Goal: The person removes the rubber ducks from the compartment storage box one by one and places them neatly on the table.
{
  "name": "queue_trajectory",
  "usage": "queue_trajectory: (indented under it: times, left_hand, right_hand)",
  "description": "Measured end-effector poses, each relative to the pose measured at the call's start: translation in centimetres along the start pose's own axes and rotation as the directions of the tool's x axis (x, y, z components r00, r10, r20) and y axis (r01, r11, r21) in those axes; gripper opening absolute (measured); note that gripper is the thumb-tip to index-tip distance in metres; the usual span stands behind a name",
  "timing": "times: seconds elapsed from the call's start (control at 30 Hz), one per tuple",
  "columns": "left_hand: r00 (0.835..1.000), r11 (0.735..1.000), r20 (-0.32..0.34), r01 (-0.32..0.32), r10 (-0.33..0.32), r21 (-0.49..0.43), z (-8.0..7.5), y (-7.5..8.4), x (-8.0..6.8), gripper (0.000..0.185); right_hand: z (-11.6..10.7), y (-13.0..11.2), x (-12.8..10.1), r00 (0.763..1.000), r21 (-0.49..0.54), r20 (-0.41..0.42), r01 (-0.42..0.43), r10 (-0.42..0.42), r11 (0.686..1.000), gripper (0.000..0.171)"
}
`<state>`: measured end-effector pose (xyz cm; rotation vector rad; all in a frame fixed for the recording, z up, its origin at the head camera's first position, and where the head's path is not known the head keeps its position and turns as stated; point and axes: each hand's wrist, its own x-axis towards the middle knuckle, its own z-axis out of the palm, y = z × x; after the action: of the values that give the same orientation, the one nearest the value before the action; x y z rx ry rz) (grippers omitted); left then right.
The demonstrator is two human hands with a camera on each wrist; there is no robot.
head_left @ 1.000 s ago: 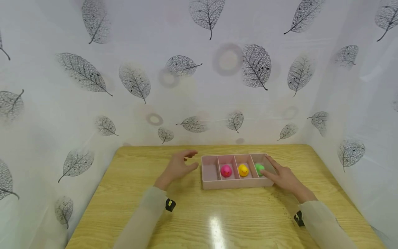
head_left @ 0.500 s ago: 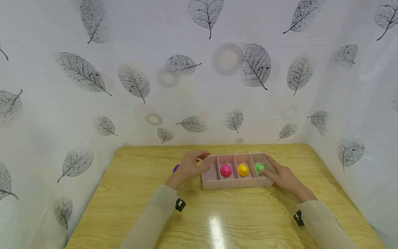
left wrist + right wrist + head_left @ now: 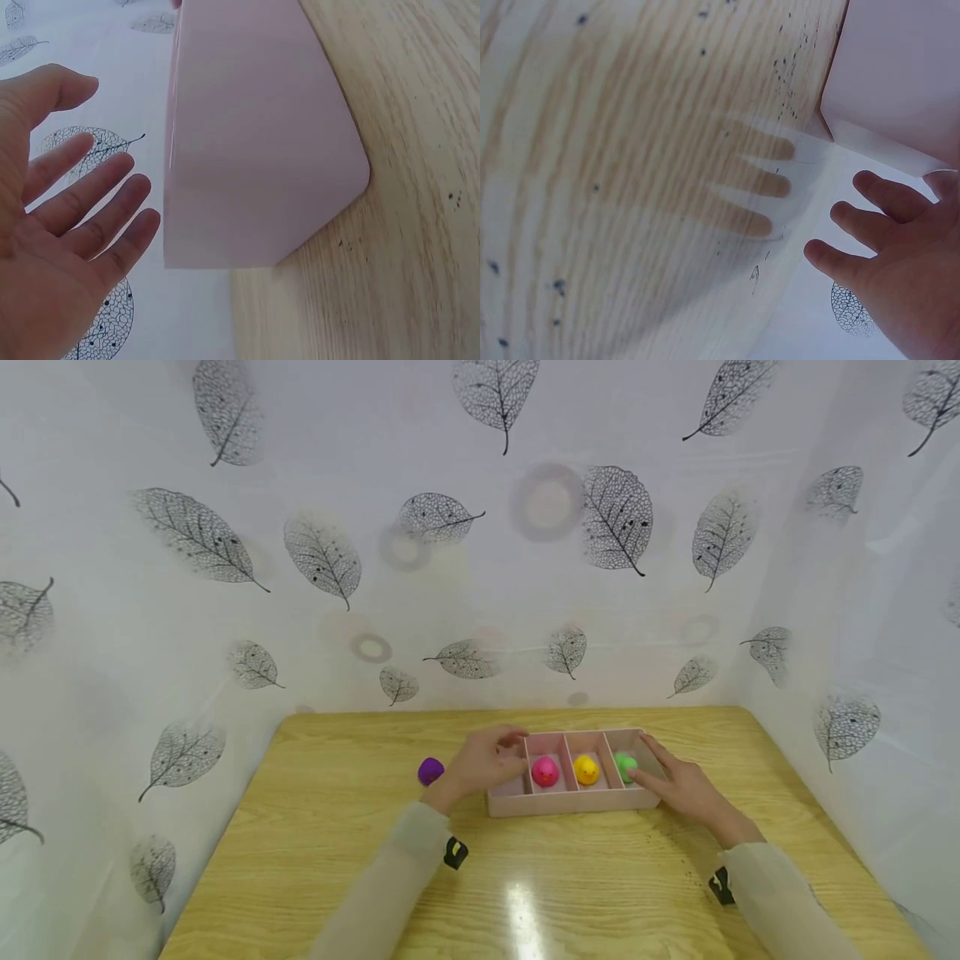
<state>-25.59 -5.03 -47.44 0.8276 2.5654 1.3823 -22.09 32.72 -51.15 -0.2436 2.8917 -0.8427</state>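
Note:
My left hand (image 3: 486, 760) is over the left compartment of the pink divided box (image 3: 570, 803), thumb and fingers apart and holding nothing; in the left wrist view its fingers (image 3: 112, 225) are spread beside the box's wall. My right hand (image 3: 693, 789) rests at the box's right end, thumb over the rim overlapping the green toy duck (image 3: 624, 766). In the right wrist view, straight fingers (image 3: 862, 225) show near the box's corner. A yellow toy duck (image 3: 587, 770) and a magenta one (image 3: 545, 771) sit in the middle compartments. A purple toy (image 3: 430, 770) lies left of the box.
The box stands on a wood-grain table (image 3: 330, 852), toward its back edge. A white leaf-print curtain (image 3: 480, 593) hangs behind and along both sides. Small dark specks dot the tabletop near my right hand.
My left hand has moved right, from beside the box to over its left compartment, uncovering the purple toy. The right hand and box have stayed in place.

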Motion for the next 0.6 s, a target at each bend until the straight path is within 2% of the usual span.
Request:
queue_trajectory:
  times: [0.17,0.3,0.43,0.6]
  left_hand:
    - [1.000,1.000,0.015,-0.014,0.014,-0.022,0.9,0.1,0.6,0.050]
    - [0.999,0.999,0.023,-0.041,0.041,0.014,1.6,-0.1,1.1,0.050]
    - [0.999,0.997,0.037,-0.019,0.016,0.074,2.1,0.2,1.2,0.053]
    - [0.999,0.997,0.047,0.003,-0.006,0.073,2.7,0.2,1.3,0.052]
  right_hand:
    - [0.0,0.1,0.0,1.000,-0.001,-0.002,-0.002,0.002,1.000,0.088]
    - [-0.1,0.2,0.0,1.000,-0.008,-0.004,-0.006,0.006,1.000,0.089]
    - [0.0,0.2,0.0,1.000,-0.006,-0.001,-0.013,0.013,1.000,0.089]
    - [-0.1,-0.1,0.1,1.000,-0.011,-0.003,-0.020,0.020,1.000,0.090]
